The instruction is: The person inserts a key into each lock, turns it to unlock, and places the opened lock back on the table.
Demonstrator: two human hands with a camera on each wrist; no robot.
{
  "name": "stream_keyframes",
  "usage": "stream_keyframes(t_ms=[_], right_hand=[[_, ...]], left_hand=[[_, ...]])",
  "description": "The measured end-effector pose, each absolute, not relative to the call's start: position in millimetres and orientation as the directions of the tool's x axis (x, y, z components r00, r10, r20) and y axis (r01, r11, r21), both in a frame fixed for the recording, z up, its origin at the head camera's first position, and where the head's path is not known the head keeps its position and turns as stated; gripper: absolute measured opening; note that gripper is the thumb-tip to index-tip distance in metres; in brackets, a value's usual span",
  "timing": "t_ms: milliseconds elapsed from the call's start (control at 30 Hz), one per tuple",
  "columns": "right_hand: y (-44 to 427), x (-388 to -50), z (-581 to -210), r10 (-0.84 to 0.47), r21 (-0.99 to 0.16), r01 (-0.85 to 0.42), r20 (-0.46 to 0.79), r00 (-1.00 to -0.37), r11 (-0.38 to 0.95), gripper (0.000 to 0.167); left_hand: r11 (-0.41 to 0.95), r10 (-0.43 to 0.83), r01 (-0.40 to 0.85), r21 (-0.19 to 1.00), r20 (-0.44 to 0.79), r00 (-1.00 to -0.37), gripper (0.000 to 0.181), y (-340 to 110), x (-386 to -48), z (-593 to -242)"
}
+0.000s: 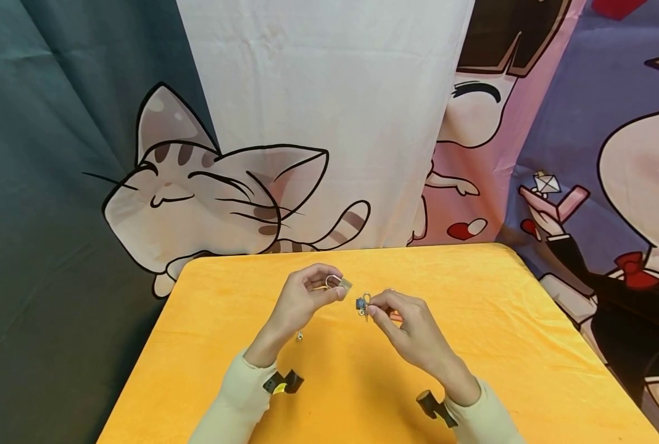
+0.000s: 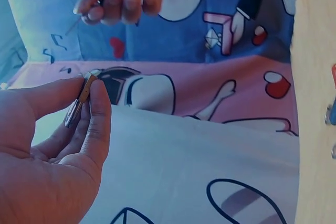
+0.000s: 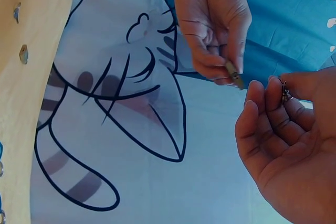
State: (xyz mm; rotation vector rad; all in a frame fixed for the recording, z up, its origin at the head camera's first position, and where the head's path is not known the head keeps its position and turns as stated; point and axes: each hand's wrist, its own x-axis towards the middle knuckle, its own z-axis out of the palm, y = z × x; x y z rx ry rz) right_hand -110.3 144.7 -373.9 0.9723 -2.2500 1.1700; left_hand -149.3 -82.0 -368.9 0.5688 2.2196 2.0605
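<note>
A small brass-coloured padlock (image 1: 345,283) with a silver shackle is pinched between the thumb and fingers of my left hand (image 1: 302,297). In the left wrist view the padlock (image 2: 82,97) appears edge-on; I cannot tell if its shackle is locked. To the right, my right hand (image 1: 410,324) pinches a small bunch of keys (image 1: 361,304) with a blue piece on it. The keys (image 3: 286,93) are partly hidden by the fingers in the right wrist view. Both hands are raised over the table, the padlock and keys a short gap apart.
A yellow cloth covers the table (image 1: 329,394). A small metal piece (image 1: 299,337) lies beside the left wrist, and a red object (image 1: 396,316) is mostly hidden behind the right hand. Small metal pieces (image 3: 23,54) show on the table in the right wrist view. A cartoon-printed curtain (image 1: 329,123) hangs behind.
</note>
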Motion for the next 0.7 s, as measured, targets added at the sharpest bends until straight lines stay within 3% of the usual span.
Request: stream_keyframes(t_ms=[700], right_hand=[[134.7, -110.5, -373.2, -0.413, -0.447, -0.761, 0.65, -0.638, 0.47, 0.007]], left_hand=[[-0.096, 0.337, 0.199, 0.975, 0.22, -0.915, 0.033, -82.0, -133.2, -363.6]])
